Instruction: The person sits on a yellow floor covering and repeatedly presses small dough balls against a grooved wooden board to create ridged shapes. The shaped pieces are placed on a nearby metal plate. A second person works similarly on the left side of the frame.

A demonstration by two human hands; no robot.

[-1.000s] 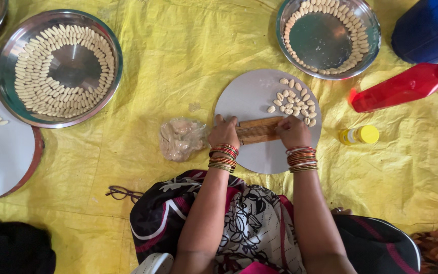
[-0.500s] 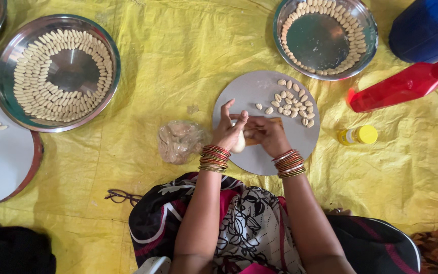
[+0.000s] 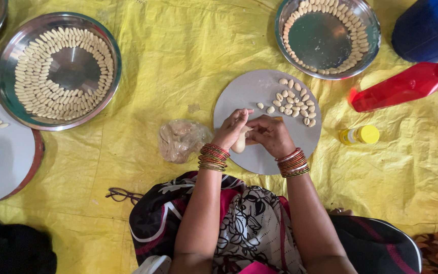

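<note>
My left hand and my right hand meet over the near part of a round grey board. Between them they hold a pale lump of dough, the left hand around its lower end, the right fingers pinching at its top. Several small oval dough pieces lie in a cluster on the board's far right side. Both wrists carry stacks of red and gold bangles.
A steel plate ringed with dough pieces sits far left; a second steel plate lies beyond the board. A crumpled plastic bag, eyeglasses, a yellow-capped bottle, a red bottle and another round board lie on the yellow sheet.
A second ago both hands pressed flat on a wooden roller on the board. They have since lifted, come together and taken up the dough lump; the roller is hidden now.
</note>
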